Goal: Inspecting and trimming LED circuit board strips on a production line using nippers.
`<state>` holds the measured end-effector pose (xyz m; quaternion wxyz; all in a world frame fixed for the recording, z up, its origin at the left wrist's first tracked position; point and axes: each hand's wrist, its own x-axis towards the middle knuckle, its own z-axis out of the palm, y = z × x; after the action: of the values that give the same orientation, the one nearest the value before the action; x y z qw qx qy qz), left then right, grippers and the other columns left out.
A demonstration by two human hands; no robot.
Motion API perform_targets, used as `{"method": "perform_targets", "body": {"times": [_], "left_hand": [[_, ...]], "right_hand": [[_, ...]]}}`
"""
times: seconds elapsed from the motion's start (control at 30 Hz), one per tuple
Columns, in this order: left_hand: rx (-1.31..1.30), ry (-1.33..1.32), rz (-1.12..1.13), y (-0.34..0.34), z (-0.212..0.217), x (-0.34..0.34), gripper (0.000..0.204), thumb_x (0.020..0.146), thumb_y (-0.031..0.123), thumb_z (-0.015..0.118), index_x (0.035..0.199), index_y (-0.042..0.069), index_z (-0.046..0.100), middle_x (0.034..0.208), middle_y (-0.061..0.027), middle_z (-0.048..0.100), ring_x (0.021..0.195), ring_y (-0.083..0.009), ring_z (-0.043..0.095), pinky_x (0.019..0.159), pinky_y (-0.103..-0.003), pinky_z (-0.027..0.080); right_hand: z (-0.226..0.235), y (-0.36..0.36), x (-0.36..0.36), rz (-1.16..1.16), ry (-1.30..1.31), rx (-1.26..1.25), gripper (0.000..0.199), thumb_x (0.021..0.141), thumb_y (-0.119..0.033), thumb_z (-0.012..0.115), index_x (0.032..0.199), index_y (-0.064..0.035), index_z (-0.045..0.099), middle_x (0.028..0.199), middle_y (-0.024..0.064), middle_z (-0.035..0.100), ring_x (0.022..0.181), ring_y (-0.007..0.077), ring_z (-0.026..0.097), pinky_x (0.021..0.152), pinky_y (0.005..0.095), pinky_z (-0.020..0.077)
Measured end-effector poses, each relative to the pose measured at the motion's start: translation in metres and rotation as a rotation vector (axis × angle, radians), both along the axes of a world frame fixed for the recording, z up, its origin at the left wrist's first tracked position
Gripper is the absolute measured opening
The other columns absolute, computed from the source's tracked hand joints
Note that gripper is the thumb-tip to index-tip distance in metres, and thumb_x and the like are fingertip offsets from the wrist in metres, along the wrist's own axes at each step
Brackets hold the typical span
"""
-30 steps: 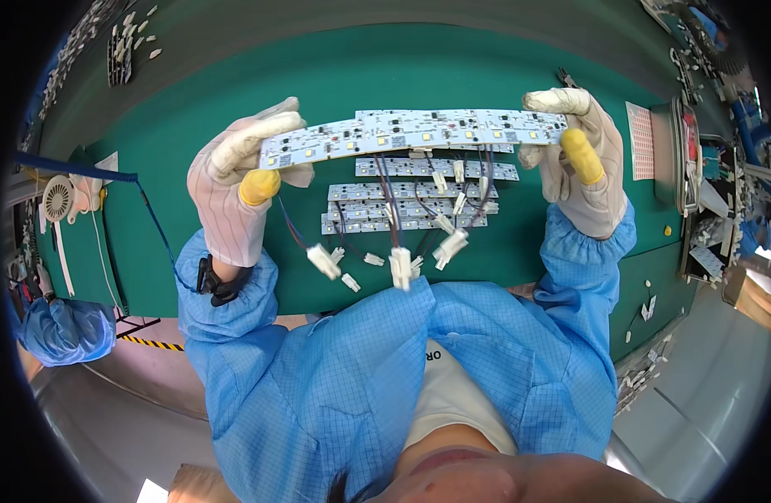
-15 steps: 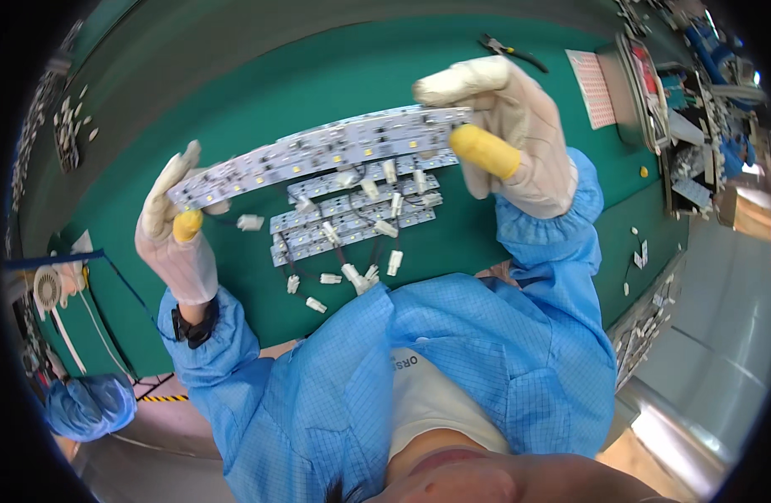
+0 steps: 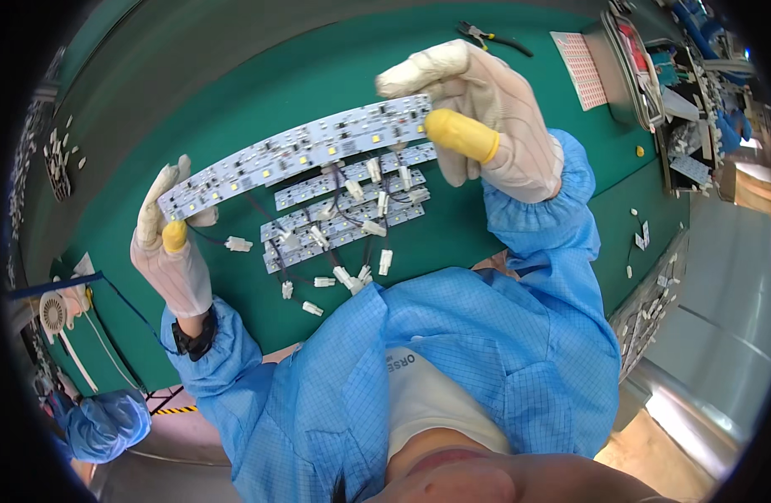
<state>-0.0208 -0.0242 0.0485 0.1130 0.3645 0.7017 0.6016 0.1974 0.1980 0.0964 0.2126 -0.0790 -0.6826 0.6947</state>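
Note:
Between my two gloved hands hangs a long white LED circuit board (image 3: 297, 149), raised over the table and tilted up toward the right. My left hand (image 3: 174, 230) pinches its left end, the thumb in a yellow finger cot. My right hand (image 3: 486, 126) grips the other end, its thumb also in a yellow cot. Below lie several similar LED boards (image 3: 343, 233) in a stack, partly covered by the raised one. Dark wires with white plug connectors (image 3: 385, 261) spread over and in front of them. One white connector (image 3: 238, 244) dangles on a wire near my left hand.
The green mat (image 3: 226, 293) covers the table. Cutting pliers (image 3: 494, 38) lie at the far side, beside a red-printed sheet (image 3: 580, 71) and a metal tray (image 3: 624, 71). Toward the left stands a small white fan (image 3: 54, 312). A blue-sleeved arm (image 3: 109, 423) shows at the lower left.
Both hands have shifted the raised board slightly left, and its right end sits a little higher. The view has moved slightly too. The grip at both ends stays the same.

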Motion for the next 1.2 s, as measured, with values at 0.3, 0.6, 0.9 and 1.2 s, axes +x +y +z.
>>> {"method": "perform_targets", "body": {"times": [0.3,0.6,0.9,1.2], "left_hand": [[0.085,-0.054,-0.028,-0.008,0.005,0.007,0.065,0.077,0.044,0.066,0.116,-0.006,0.054,0.109,-0.0203,0.061,0.073,-0.0139,0.063,0.063,-0.021,0.05],[0.198,0.071,-0.236,-0.012,0.009,0.004,0.056,0.078,0.037,0.066,0.114,-0.005,0.056,0.108,-0.0176,0.061,0.077,-0.0196,0.065,0.062,-0.024,0.052],[-0.02,-0.102,-0.025,-0.006,0.005,-0.003,0.042,0.086,0.023,0.061,0.119,-0.002,0.055,0.097,-0.0113,0.066,0.081,-0.0148,0.064,0.073,-0.021,0.046],[-0.013,0.16,-0.125,-0.012,0.012,0.0,0.069,0.077,0.056,0.061,0.11,-0.005,0.058,0.106,-0.0177,0.064,0.065,-0.0112,0.061,0.06,-0.02,0.049]], "right_hand": [[-0.011,0.006,-0.005,-0.023,-0.034,-0.02,0.038,0.086,-0.023,0.058,0.115,0.0003,0.05,0.095,0.0091,0.062,0.048,0.0052,0.047,0.04,0.0178,0.0339],[-0.016,0.011,-0.006,-0.075,-0.121,0.083,0.043,0.086,-0.028,0.058,0.114,0.0046,0.05,0.085,0.0075,0.061,0.044,0.0023,0.044,0.038,0.0147,0.0273],[-0.011,-0.002,-0.008,-0.075,-0.039,0.039,0.043,0.084,-0.027,0.062,0.112,0.0039,0.052,0.086,0.0085,0.061,0.045,0.0041,0.047,0.038,0.0159,0.0317],[-0.027,0.016,-0.009,0.014,0.018,0.137,0.051,0.087,-0.038,0.059,0.112,0.0059,0.052,0.064,0.0013,0.057,0.04,0.002,0.04,0.038,0.0162,0.0248]]}}
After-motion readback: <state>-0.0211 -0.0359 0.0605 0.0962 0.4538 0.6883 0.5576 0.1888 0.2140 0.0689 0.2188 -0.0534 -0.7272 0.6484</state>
